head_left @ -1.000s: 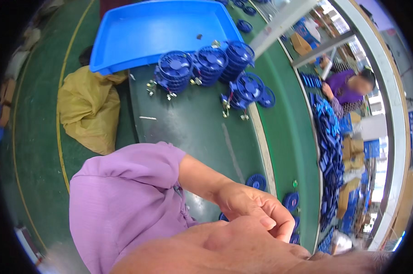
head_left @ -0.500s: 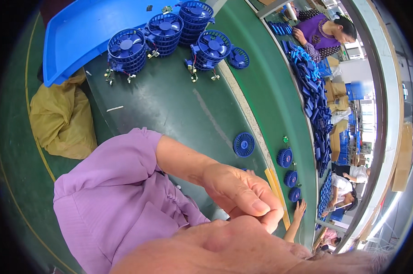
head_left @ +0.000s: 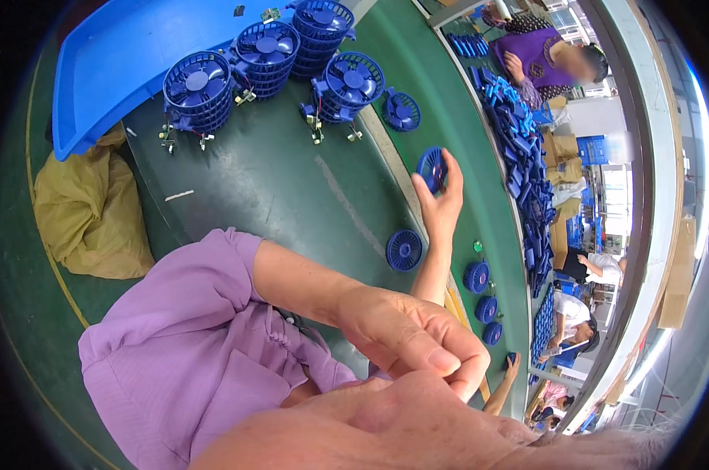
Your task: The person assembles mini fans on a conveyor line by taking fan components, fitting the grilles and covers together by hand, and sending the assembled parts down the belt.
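- We have the right hand [head_left: 441,205] partly closed on a blue slatted fan cover [head_left: 427,167], thumb at one side and fingers at the other; it shows over the near edge of the green conveyor belt [head_left: 489,192], though we cannot tell whether it is clear of the surface.
- Our left hand [head_left: 405,333] is curled in close to our face [head_left: 347,419], thumb against bent fingers; we see nothing in it, but some fingertips are hidden.
- What looks done: towards the far end of the counter [head_left: 276,176] we have four stacks of blue fan housings, the left stack [head_left: 198,90], the middle stack [head_left: 267,59], the back stack [head_left: 321,31] and the right stack [head_left: 347,86], with small circuit boards [head_left: 317,129] hanging beside them.
- What looks left: the held cover is not set down, and we judge the loose pieces unfinished: one slatted cover [head_left: 404,250] lies flat on the counter, one fan housing [head_left: 402,112] sits apart near the right stack, and three round blue parts [head_left: 475,277] rest along the belt.
- Further along, a co-worker's hand [head_left: 513,362] is at a dark blue piece; we judge the work only partway through.
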The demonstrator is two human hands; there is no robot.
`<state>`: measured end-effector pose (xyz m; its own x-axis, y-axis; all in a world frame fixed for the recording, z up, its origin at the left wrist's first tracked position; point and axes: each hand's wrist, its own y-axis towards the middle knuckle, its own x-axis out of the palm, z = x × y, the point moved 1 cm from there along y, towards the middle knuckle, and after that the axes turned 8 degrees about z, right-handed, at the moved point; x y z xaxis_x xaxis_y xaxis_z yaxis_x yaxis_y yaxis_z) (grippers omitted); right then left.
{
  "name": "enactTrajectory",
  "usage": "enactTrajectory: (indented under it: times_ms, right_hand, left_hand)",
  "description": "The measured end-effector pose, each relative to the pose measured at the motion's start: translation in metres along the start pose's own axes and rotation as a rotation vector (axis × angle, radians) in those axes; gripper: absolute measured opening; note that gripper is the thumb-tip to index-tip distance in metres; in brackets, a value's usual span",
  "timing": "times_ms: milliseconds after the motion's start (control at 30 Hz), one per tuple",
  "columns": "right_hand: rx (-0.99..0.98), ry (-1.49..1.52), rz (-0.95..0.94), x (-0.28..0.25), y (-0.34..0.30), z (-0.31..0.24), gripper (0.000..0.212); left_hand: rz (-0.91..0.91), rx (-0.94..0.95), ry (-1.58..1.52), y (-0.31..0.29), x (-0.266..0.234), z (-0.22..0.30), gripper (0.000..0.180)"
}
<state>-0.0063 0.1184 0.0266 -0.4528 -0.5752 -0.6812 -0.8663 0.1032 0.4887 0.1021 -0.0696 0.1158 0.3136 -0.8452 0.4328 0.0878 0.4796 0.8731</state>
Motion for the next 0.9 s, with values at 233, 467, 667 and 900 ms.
enactTrajectory:
  times_ms: [233, 467, 667, 900]
  right_hand:
    - [-0.249, -0.188, -0.056, 0.078, 0.077, 0.026, 0.072]
    - [-0.156, -0.369, -0.072, 0.115, 0.071, 0.050, 0.075]
    - [0.148, -0.074, -0.014, 0.069, 0.053, 0.061, 0.070]
    - [0.274, 0.351, 0.263, 0.012, -0.011, 0.038, 0.062]
  left_hand:
    - [0.260, 0.133, 0.032, 0.005, 0.018, 0.018, 0.038]
    - [0.159, 0.191, 0.070, 0.001, -0.001, 0.024, 0.035]
    - [0.759, 0.383, 0.232, -0.004, -0.070, 0.034, 0.017]
    - [1.485, 0.931, 0.991, -0.058, -0.160, 0.054, 0.023]
